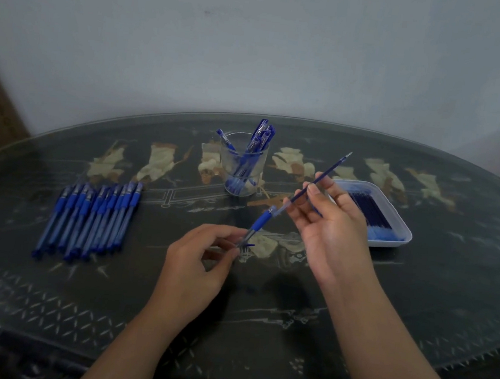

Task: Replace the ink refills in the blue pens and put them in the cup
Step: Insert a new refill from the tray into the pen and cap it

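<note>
Dark inlaid table (415, 297), left hand (196, 254) pinching pen barrel (257, 223), right hand (331, 224) pinching refill (333, 166), tip aimed up and far-right

left hand (196, 260): grips pen barrel (256, 225)
right hand (328, 218): pinches refill (325, 175), partly in barrel
cup (243, 170): holds pens
tray (392, 221): refills inside

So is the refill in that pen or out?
Mostly out: the refill juts well past the barrel, pinched by the right hand; the left hand holds the barrel.
</note>
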A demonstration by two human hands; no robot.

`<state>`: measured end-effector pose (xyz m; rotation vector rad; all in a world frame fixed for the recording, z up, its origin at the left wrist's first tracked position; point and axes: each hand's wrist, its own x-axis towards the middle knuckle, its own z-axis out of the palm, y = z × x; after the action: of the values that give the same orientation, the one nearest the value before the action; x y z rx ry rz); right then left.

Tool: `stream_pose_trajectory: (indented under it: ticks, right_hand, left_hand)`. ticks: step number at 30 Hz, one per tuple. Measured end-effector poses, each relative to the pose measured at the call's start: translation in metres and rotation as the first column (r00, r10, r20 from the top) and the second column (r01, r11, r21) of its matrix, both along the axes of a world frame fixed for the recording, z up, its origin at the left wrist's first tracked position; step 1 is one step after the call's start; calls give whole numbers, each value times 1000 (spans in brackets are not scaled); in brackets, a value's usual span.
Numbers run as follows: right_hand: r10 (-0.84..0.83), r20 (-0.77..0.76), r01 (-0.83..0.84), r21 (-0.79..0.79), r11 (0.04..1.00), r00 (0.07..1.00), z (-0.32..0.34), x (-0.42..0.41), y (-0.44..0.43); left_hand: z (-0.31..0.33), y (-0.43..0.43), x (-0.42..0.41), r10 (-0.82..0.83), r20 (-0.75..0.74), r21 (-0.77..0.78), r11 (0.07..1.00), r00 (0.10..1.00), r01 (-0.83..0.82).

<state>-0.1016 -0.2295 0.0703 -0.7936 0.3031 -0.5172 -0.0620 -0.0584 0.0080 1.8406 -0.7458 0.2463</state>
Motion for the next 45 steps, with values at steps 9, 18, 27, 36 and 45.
stream_pose_trajectory:
  ticks: [9, 18, 27, 36, 45]
  right_hand:
    - [-19, 22, 18, 76, 997, 1000, 3, -1, -3]
    - [-23, 13, 22, 68, 997, 1000, 1, 0, -6]
    - [-39, 13, 40, -66, 997, 999, -6, 1, -9]
    - [-20, -114, -39, -489, 871, 993, -13, 2, 3]
    - [34, -229, -191, -712, 676, 973, -27, 4, 9]
  left_hand:
    - [1, 0, 0, -16, -10, 23, 1000, 1000, 16]
    - [2, 0, -1, -26, 21, 37, 999, 999, 25]
    - [2, 1, 1, -26, 45, 56, 998, 999, 23]
    - [4, 1, 0, 3, -3, 47, 999, 1000, -3]
    - [3, 4, 4, 51, -125, 4, 999, 991, -51]
